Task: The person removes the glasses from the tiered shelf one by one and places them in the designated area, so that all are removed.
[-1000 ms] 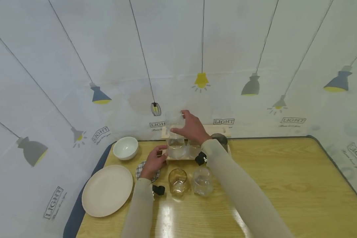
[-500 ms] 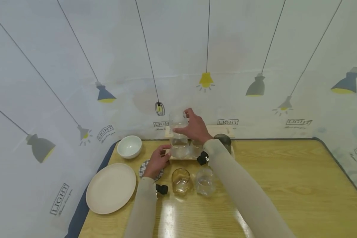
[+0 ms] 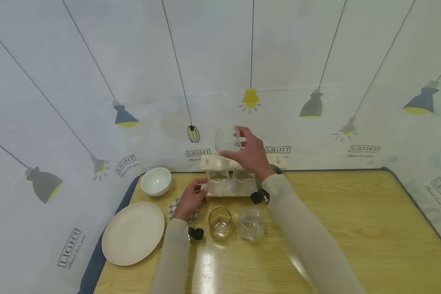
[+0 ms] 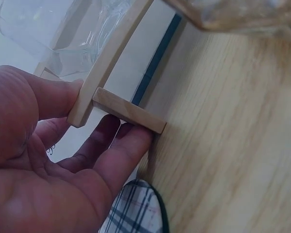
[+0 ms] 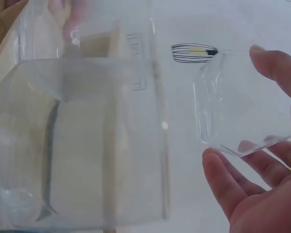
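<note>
My right hand (image 3: 251,153) holds a clear drinking glass (image 3: 225,139) by its sides, raised above a two-level wooden rack (image 3: 209,162). In the right wrist view the thumb and fingertips span this glass (image 5: 242,104), which has an angular base. On the rack's lower level stand two more clear glasses (image 3: 218,185). My left hand (image 3: 191,200) grips the rack's left end. From the left wrist, its thumb presses the wooden rail (image 4: 104,73) while fingers curl under the short crosspiece (image 4: 128,112). A dark glass (image 3: 276,169) at the rack's right is mostly hidden by my right wrist.
In front of the rack stand an amber glass (image 3: 220,224) and a clear glass (image 3: 251,226). A plaid coaster (image 3: 173,208) lies partly under my left hand. To the left are a white bowl (image 3: 156,181) and a large pale plate (image 3: 133,233). A printed wall rises behind.
My right hand has lifted the clear glass up and to the right, away from the rack. My left hand keeps its grip on the rack's end.
</note>
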The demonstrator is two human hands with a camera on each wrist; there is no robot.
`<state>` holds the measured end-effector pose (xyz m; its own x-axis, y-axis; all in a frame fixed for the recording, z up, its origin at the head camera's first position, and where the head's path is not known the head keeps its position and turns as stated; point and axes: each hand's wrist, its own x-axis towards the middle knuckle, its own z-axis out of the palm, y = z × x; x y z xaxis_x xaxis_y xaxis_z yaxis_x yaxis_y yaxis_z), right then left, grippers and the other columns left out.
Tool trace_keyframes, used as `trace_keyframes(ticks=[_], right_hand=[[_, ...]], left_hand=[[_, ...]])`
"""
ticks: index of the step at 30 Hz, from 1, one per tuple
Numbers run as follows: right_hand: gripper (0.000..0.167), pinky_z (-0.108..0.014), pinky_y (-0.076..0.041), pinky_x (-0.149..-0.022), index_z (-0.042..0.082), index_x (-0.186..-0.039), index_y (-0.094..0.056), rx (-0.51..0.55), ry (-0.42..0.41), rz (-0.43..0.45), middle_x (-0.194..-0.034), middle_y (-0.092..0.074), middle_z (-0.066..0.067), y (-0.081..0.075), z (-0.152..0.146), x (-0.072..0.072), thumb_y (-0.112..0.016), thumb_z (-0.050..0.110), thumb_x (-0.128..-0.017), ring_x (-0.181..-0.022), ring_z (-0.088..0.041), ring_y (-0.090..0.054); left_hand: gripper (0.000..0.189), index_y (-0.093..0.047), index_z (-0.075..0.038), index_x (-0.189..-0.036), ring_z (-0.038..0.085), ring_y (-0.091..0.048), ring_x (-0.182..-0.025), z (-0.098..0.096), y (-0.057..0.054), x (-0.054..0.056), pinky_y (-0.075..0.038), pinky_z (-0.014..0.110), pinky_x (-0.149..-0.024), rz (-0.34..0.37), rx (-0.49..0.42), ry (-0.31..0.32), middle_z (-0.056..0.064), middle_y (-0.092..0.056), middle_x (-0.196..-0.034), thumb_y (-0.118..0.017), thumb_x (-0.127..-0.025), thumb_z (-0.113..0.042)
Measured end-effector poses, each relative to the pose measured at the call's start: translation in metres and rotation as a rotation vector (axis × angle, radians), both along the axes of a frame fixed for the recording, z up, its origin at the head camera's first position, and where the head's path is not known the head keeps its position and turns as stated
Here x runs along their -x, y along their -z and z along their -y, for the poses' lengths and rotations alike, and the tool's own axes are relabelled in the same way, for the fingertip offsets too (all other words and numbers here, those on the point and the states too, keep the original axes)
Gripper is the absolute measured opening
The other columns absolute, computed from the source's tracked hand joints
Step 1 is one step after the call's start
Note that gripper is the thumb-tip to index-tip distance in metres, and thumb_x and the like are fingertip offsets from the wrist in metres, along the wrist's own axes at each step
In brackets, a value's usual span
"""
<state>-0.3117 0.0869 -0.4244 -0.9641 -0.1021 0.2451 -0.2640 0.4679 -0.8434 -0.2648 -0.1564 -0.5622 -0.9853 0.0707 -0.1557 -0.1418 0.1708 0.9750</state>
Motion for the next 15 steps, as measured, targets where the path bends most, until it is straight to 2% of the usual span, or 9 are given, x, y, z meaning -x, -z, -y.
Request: trace_keyframes(ticks=[6,15], right_hand=[[0.092,-0.05,-0.06,-0.087,0.03,-0.155,-0.052,0.009,0.023,-0.013,-0.149,-0.058,-0.001,-0.004,-0.017,-0.022,-0.093,0.055,-0.076,-0.119,-0.029,-0.065],[0.087,-0.042,-0.06,-0.077,0.035,-0.154,-0.053,0.022,-0.016,-0.037,-0.144,-0.059,-0.002,-0.001,-0.043,-0.069,-0.093,0.052,-0.077,-0.11,-0.026,-0.065]], left_hand=[[0.037,-0.059,-0.01,-0.144,0.026,-0.063,-0.114,0.0,-0.001,0.001,-0.057,0.034,-0.083,0.02,-0.011,0.004,0.025,-0.059,-0.137,-0.063,-0.108,-0.016],[0.037,-0.058,-0.011,-0.145,0.029,-0.062,-0.121,-0.002,-0.003,0.0,-0.058,0.036,-0.088,0.035,0.006,0.007,0.024,-0.058,-0.141,-0.061,-0.108,-0.016]])
